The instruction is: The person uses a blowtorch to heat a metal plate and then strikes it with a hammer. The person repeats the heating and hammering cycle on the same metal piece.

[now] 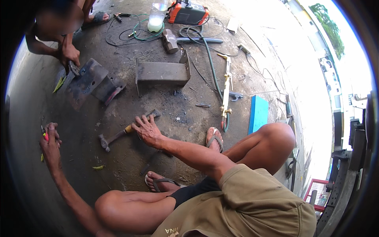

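Observation:
My left hand (51,145), at the far left, is closed round a small tool with a pink and yellow handle (45,136) and a thin dark tip; its exact kind is unclear. My right hand (147,131) reaches out low over the ground, fingers apart and palm down. Beside its fingertips lies a dark metal piece (154,114). A ball-peen hammer (114,138) rests on the ground, its head to the left and its yellowish handle end by my right thumb. Whether my palm touches anything is hidden.
Another person's hand (70,55) grips a tool on a bent steel plate (89,81). A steel channel piece (164,73), a sledgehammer (170,41), a cutting torch (226,87) with hose, a welding machine (188,14), a plastic bottle (156,17) and a blue box (258,113) lie around.

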Tool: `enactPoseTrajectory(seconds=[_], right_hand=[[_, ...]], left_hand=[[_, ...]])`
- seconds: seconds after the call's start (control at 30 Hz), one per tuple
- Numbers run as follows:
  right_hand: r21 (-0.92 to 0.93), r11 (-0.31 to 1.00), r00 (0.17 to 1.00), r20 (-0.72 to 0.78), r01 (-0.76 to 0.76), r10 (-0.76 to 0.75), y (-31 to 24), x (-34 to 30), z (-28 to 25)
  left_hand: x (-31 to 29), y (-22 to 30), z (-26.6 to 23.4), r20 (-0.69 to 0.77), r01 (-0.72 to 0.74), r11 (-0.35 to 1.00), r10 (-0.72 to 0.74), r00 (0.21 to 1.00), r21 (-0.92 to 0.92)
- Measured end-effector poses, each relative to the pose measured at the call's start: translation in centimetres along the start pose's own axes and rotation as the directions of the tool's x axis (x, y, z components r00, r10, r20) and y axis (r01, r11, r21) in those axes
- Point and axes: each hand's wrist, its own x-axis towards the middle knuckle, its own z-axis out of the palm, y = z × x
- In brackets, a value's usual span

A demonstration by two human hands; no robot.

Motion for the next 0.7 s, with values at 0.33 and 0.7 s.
enactPoseTrajectory(seconds=[0.33, 0.7], right_hand=[[0.076, 0.997, 0.957, 0.290, -0.004, -0.018, 1.2, 1.4, 1.7], [0.656, 0.461, 0.779, 0.611, -0.598, 0.142, -6.7, -3.7, -3.4]], left_hand=[[-1.5, 5.7, 1.9, 0.080, -0.071, 0.992, 0.063, 0.995, 0.105], [-6.1, 17.3, 5.0, 0.392, -0.437, 0.894, 0.370, 0.842, 0.095]])
